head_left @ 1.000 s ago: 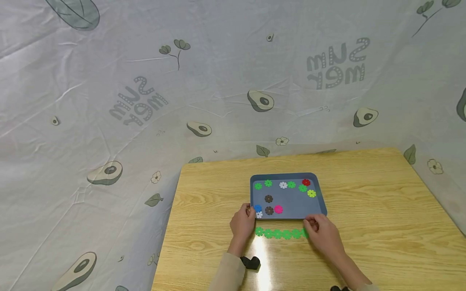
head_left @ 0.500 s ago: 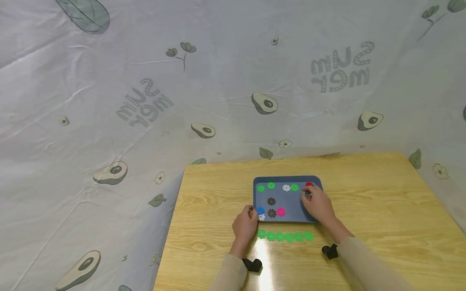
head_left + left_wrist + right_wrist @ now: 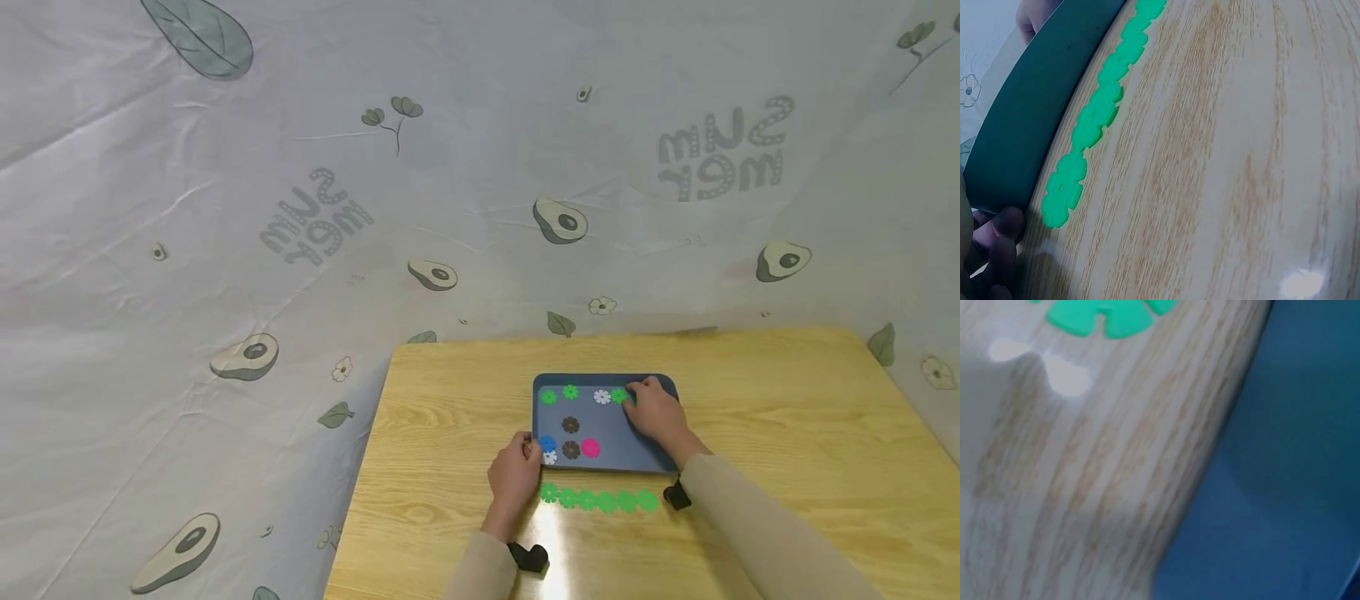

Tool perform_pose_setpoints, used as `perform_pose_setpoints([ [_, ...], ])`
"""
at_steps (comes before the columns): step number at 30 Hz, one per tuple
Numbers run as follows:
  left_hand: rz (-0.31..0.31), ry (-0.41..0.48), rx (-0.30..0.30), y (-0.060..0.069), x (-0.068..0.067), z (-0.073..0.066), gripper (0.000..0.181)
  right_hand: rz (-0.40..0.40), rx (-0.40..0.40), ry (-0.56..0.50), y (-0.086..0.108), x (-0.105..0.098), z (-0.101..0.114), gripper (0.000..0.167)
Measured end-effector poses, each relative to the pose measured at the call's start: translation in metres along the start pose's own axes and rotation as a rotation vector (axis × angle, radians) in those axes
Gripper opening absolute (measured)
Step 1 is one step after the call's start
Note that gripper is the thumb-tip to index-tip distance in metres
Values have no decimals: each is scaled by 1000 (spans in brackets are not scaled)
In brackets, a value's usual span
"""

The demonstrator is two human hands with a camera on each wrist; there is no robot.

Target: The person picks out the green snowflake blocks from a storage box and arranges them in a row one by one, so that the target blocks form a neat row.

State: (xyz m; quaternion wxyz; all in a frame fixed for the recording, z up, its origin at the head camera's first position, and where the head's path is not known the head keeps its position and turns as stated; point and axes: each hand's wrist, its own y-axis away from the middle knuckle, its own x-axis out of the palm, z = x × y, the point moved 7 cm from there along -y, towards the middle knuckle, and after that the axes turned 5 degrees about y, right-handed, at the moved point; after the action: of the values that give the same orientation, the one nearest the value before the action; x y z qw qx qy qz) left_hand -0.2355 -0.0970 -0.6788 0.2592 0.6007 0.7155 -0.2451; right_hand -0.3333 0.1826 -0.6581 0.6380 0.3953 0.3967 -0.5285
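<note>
Left hand (image 3: 514,475) grips the tray (image 3: 626,442), seemingly steadying it.
Whether the right hand (image 3: 657,412) pinches anything, I cannot tell; a green disc (image 3: 617,395) lies at its fingertips.

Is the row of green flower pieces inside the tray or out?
Out: the green row lies on the table, alongside the tray.

In the head view, the upper right of the tray (image 3: 622,446) is covered by the right hand (image 3: 656,410), and what is touched by its fingertips cannot be made out. The sleeves (image 3: 772,529) and counter (image 3: 450,400) are cut off by the bottom edge. In the left wrist view, the left hand (image 3: 992,250) is cropped at lower left, the green row (image 3: 1096,115) at the top. In the right wrist view, the tray is blurred and cropped at right.
</note>
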Motion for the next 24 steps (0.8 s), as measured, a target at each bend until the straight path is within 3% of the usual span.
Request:
perform_pose_setpoints([
  [8,-27,-6,24,2,-2,-3,28,6,17,-35,-2,-1,3,43],
  [19,-44,5,38,2,-2,-5,26,20,114,-74,-9,2,2,51],
  [24,-41,-2,25,1,-3,-4,26,10,132,-132,-11,3,2,44],
])
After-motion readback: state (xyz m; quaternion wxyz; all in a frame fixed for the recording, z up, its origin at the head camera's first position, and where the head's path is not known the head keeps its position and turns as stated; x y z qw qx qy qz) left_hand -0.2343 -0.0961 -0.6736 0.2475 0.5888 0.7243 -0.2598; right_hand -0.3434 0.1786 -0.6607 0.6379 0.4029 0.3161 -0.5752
